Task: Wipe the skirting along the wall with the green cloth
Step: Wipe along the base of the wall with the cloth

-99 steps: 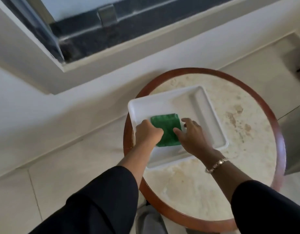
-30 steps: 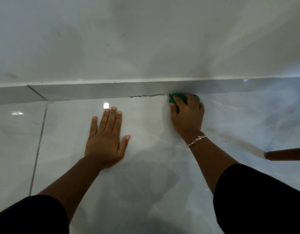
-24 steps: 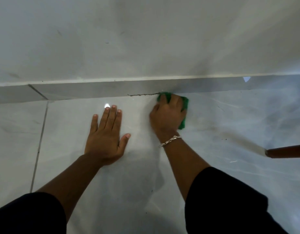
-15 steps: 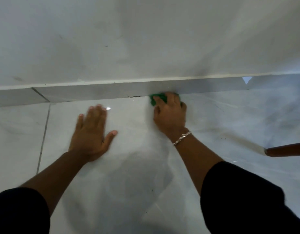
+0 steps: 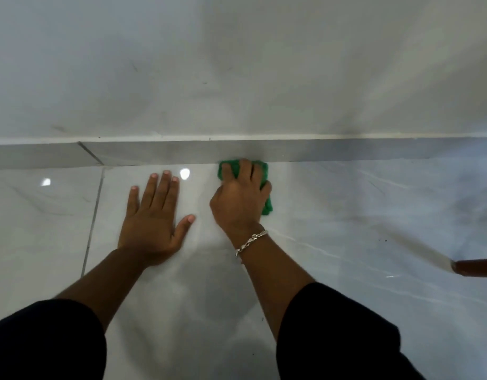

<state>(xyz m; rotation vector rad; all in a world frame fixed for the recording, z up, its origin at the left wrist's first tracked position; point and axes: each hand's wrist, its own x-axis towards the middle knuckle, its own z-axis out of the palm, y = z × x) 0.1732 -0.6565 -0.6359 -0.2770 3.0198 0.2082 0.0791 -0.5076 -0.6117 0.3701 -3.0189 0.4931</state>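
Your right hand (image 5: 241,200) grips the cloth (image 5: 265,185), pressing it against the foot of the skirting (image 5: 165,153). Your left hand (image 5: 151,223) lies flat, fingers spread, on the floor (image 5: 346,215) just left of the cloth.

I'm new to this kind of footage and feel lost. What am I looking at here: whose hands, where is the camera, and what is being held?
The one picture comes from a camera worn on a person's head, looking down at their own arms. There is no machine. The left hand lies flat, fingers spread, on the glossy tiled floor, apparently as support. The right hand, with a bracelet at the wrist, presses a green cloth against the foot of the grey skirting that runs below the white wall. A brown wooden piece pokes in from the right edge; what it is cannot be told.
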